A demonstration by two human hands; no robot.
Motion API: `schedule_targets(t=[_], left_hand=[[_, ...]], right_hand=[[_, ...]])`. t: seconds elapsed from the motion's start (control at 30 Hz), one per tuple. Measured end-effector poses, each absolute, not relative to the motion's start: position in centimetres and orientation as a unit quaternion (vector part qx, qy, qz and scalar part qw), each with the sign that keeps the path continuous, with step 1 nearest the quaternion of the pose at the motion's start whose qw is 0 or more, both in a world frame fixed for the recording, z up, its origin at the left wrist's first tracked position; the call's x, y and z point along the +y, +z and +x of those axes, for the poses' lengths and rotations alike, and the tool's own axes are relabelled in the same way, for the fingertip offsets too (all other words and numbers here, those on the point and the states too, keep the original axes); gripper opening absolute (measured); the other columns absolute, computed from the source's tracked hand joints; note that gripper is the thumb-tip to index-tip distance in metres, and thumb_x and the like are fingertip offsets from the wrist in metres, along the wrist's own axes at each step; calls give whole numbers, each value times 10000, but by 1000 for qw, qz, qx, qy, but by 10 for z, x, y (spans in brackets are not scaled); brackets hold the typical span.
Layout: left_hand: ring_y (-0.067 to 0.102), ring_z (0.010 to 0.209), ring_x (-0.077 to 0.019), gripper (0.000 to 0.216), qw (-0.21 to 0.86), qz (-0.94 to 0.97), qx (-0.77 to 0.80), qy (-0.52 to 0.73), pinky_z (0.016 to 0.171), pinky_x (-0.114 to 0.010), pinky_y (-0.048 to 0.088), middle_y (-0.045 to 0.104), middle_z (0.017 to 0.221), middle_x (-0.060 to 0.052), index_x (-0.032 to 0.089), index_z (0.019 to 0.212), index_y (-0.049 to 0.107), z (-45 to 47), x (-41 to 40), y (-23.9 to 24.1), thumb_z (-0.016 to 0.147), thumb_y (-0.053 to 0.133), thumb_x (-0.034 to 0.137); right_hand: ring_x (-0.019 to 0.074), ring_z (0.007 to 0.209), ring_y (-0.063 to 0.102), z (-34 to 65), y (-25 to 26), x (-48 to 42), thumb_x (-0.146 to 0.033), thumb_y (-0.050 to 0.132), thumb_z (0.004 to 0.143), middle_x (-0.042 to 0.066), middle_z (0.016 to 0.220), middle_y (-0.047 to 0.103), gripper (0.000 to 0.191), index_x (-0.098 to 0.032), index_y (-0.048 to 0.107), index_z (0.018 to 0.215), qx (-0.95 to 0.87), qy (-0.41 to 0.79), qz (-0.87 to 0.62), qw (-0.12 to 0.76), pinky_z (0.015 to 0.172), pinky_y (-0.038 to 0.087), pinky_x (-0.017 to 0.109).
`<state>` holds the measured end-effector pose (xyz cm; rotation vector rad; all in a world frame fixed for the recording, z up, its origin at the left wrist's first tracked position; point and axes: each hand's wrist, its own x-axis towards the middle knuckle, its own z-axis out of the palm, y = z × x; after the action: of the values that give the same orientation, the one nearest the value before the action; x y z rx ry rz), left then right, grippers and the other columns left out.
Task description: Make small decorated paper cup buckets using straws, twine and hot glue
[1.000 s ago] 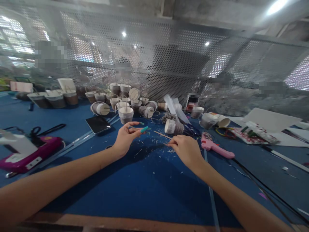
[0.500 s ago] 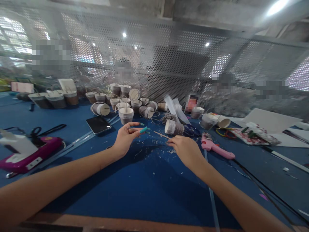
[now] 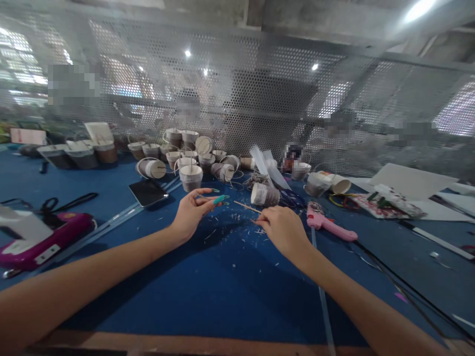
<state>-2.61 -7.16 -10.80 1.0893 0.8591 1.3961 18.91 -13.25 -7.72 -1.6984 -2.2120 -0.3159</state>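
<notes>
My right hand (image 3: 284,228) is closed around a thin tan stick (image 3: 247,206), which points left and slightly up from the fingertips. Across a short gap, my left hand (image 3: 195,210) has its thumb and fingers drawn together, long teal nails showing. Whatever lies between those fingers, if anything, is too small to make out. Just beyond the stick, a small white-rimmed paper cup (image 3: 264,195) wrapped in grey-brown cord rests on its side. Pale shavings (image 3: 237,217) are scattered on the blue tabletop (image 3: 208,301) under and between both hands.
Several wrapped cups with looped handles (image 3: 191,177) stand and lie at the back. A black phone (image 3: 148,193) is left of my left hand. A magenta power strip (image 3: 48,242) sits far left. Right are a pink glue gun (image 3: 330,225) with its cord, and white sheets (image 3: 411,183).
The whole view has shifted slightly. Both hands keep nearly the same place and pose, and the stick stays in my right hand.
</notes>
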Motion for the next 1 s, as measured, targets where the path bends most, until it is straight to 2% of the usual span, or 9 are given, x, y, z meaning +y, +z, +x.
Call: schedule_targets(t=[0.2,0.33,0.47,0.57,0.7,0.87,1.0], left_hand=[[689,697,-155,429,562,454,365,588,564,-201,518,713,698,-30,134,928,524,-25,-73,-106,590,784,179],[684,672,-148,422,558,459,372,584,549,-191,505,709,680,-29,131,933,537,-26,-72,-107,588,780,151],[678,665,-142,409,558,459,360,591,554,-197,501,716,704,-37,128,929,538,-27,-71,-108,597,774,161],[668,636,-123,413,556,463,356,592,546,-187,495,715,696,-23,131,934,543,-27,-71,-109,596,777,170],[669,640,-120,437,563,458,360,587,536,-170,494,712,676,-14,134,934,541,-26,-71,-109,577,791,170],[688,711,-156,454,563,465,358,581,561,-198,522,723,737,-38,146,965,532,-27,-69,-111,595,789,196],[685,669,-141,427,565,461,353,585,540,-178,510,715,693,-24,141,945,533,-27,-70,-111,597,779,159]], right_hand=[[146,662,545,189,-80,-134,-191,653,770,16,636,618,160,-172,616,616,-777,-139,-574,219,615,351,269],[152,682,551,190,-79,-133,-220,675,757,20,642,623,173,-168,605,607,-779,-139,-571,218,625,372,265],[174,761,602,193,-81,-129,-212,614,810,36,747,685,88,-182,685,768,-794,-134,-562,189,679,394,289],[167,745,636,194,-82,-127,-146,573,827,24,785,713,154,-207,715,827,-804,-101,-565,159,690,402,283],[162,676,647,192,-79,-131,-140,587,808,18,732,716,162,-207,721,748,-793,-101,-584,140,645,398,272],[149,621,623,190,-76,-135,-205,621,796,15,642,686,158,-192,689,654,-786,-123,-581,172,617,381,270],[142,622,603,191,-76,-134,-186,644,771,6,628,668,139,-188,662,633,-781,-114,-583,194,619,368,269]])
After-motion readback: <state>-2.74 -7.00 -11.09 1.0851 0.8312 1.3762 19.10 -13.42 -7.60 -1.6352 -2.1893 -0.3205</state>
